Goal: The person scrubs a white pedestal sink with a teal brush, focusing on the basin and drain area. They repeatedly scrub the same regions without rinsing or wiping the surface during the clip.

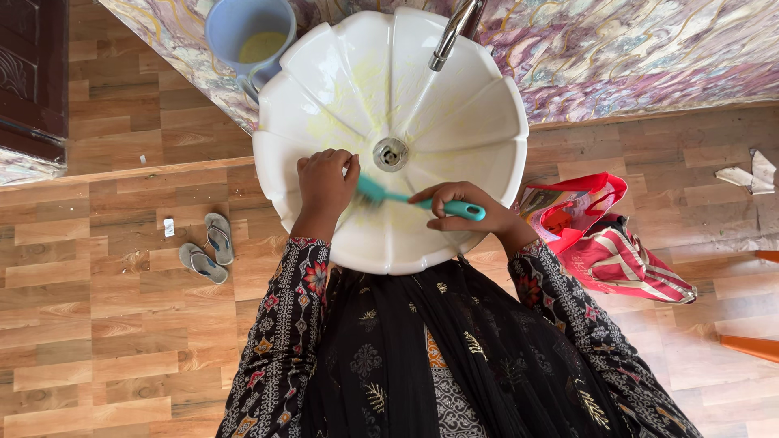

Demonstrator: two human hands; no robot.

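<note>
A white petal-shaped basin [479, 122] with yellowish streaks sits on a marbled counter, a metal drain [390, 153] at its centre. My right hand [462, 207] grips the handle of a teal brush [410, 199], whose head rests on the basin's near inner wall. My left hand [326, 182] is curled into a loose fist, pressed on the basin beside the brush head; whether it holds anything is hidden. Both arms wear dark patterned sleeves.
A chrome tap [453, 32] reaches over the basin from the back. A blue mug [247, 36] with yellow liquid stands on the counter [633, 57] at the left. On the wooden floor lie grey sandals [207, 247], a red striped bag [604, 235] and crumpled paper [751, 173].
</note>
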